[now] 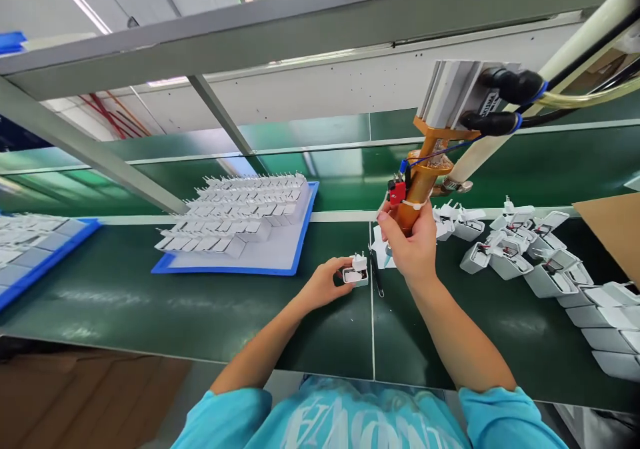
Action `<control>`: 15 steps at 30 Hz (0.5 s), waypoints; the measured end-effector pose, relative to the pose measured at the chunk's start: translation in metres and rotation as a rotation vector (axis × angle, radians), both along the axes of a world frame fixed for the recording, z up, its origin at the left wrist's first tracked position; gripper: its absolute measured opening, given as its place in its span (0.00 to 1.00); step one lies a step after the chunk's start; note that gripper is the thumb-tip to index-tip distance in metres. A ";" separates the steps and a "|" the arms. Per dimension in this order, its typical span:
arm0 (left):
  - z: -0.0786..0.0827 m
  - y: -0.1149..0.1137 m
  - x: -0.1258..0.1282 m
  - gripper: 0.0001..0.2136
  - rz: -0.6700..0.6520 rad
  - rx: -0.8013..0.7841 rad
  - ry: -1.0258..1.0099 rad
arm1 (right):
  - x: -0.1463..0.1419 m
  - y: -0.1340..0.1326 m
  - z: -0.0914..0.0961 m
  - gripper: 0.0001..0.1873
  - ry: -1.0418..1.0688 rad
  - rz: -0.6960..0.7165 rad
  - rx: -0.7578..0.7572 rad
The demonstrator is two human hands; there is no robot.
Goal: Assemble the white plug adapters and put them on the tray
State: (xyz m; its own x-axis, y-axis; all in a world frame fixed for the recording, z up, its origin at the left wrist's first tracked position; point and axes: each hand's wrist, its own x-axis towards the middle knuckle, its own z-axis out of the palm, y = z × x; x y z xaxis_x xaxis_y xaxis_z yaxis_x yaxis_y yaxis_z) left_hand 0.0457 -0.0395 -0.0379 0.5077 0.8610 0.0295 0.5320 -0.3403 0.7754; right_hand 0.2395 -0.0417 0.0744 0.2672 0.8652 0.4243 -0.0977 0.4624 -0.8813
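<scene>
My left hand [327, 281] pinches a small white plug-in charger housing [355, 277] on the green bench. The housing sits open side up, with a plug part standing at its far edge. My right hand [413, 239] is wrapped round the orange barrel of a pneumatic dispensing gun [424, 185]. A red switch and a blue wire are fixed to the barrel, and a grey air cylinder [453, 99] tops it. Its pale blue nozzle [388, 254] points down to the right of the housing, apart from it. Black tweezers [376, 272] lie between my hands.
A blue-edged tray [270, 252] with rows of white chargers stands left of centre, and another blue-edged tray [55, 262] is at far left. Several open housings [515, 255] lie at right, near cardboard [613, 229]. A metal frame [300, 55] crosses above.
</scene>
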 end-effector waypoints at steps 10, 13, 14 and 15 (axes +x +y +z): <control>-0.010 -0.013 0.019 0.16 0.017 0.046 -0.028 | -0.009 -0.013 0.006 0.15 0.016 0.092 0.040; 0.002 -0.019 0.019 0.16 0.000 0.031 -0.077 | -0.012 -0.018 0.007 0.17 -0.021 0.120 0.011; 0.007 -0.020 0.019 0.16 0.000 0.048 -0.097 | -0.012 -0.020 0.007 0.17 -0.026 0.129 0.006; 0.011 -0.021 0.018 0.16 0.004 0.074 -0.115 | -0.013 -0.021 0.007 0.17 -0.031 0.137 0.000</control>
